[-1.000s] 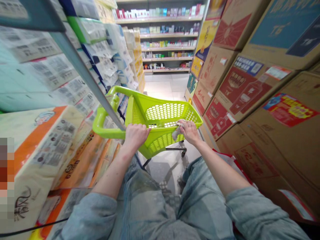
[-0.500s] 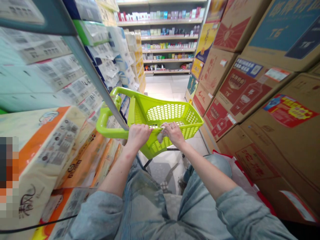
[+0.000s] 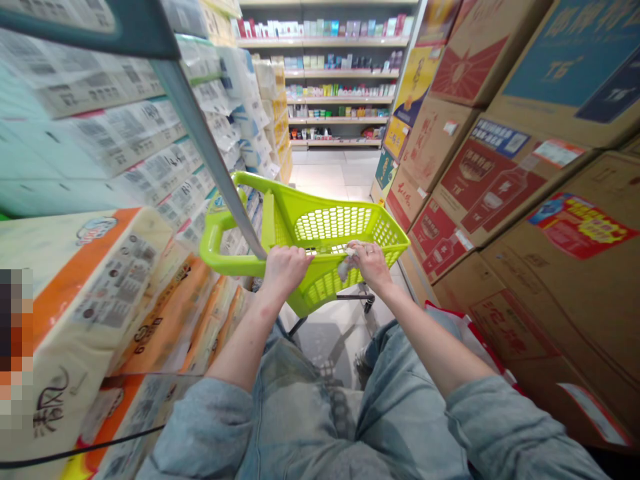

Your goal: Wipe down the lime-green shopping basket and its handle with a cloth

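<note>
A lime-green shopping cart (image 3: 330, 217) with a perforated basket stands sideways in front of me. Its near rim is gripped by my left hand (image 3: 286, 270), close to the handle end, with the fingers wrapped over the edge. Farther along the same rim, my right hand (image 3: 373, 267) is closed on a crumpled whitish cloth (image 3: 345, 268), pressed against the rim, part of the cloth hanging down the outer side. A grey pole (image 3: 213, 157) with a dark blue-grey top slants down to the cart beside my left hand.
Packs of tissue paper (image 3: 135, 280) are stacked along the left. Printed cardboard cartons (image 3: 493, 177) line the right side, with a red-edged white bag (image 3: 467, 327) below. Shelves (image 3: 325, 42) of small boxed goods close off the far end of the tiled aisle.
My right hand has slid the cloth to the right along the near rim, away from my left hand. My left hand keeps its hold. The view has shifted slightly, and the pole sits farther right.
</note>
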Demonstrator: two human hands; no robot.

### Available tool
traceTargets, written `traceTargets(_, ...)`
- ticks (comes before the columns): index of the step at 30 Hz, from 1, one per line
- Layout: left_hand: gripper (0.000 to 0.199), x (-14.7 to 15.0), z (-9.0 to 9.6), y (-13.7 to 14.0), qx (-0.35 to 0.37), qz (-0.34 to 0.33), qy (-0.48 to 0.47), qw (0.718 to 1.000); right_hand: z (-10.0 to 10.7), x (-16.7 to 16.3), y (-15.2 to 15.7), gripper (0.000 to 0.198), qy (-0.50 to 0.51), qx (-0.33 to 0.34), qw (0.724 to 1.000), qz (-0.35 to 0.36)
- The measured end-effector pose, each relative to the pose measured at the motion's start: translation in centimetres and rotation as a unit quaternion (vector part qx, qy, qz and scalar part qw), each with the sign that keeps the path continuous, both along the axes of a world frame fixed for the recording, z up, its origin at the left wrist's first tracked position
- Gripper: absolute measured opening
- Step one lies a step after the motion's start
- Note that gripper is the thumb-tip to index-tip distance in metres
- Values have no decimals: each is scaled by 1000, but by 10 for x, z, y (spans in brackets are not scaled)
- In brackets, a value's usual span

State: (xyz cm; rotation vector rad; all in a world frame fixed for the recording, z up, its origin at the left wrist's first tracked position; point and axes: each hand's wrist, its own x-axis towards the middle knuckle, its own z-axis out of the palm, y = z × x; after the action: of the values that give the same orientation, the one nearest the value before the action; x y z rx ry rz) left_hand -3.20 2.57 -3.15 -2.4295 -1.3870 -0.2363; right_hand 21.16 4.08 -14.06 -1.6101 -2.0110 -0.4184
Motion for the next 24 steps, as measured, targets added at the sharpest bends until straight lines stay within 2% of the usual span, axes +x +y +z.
traceTargets(4,40,5,-2,1,8,-4,-5,1000,5,-22,3,25,21,12,1000,-4)
traceTargets(9,42,9,-5,3,15,-8,-11,1000,14,-59,5,26,35,31,996,73)
traceTargets(11,42,10,-5,3,15,-12,-12,1000,16,-64,5,27,37,29,996,81)
traceTargets(14,41,10,-6,3,20,-13,-13,1000,14,-53,6,29,27,16,997,65)
traceTargets(21,39,7,-7,-1,40,-23,-20,999,-1,13,6,26,13,-22,999,-42)
traceTargets(24,35,6,-5,-4,54,-44,-27,997,-3,26,7,25,5,-23,998,-50)
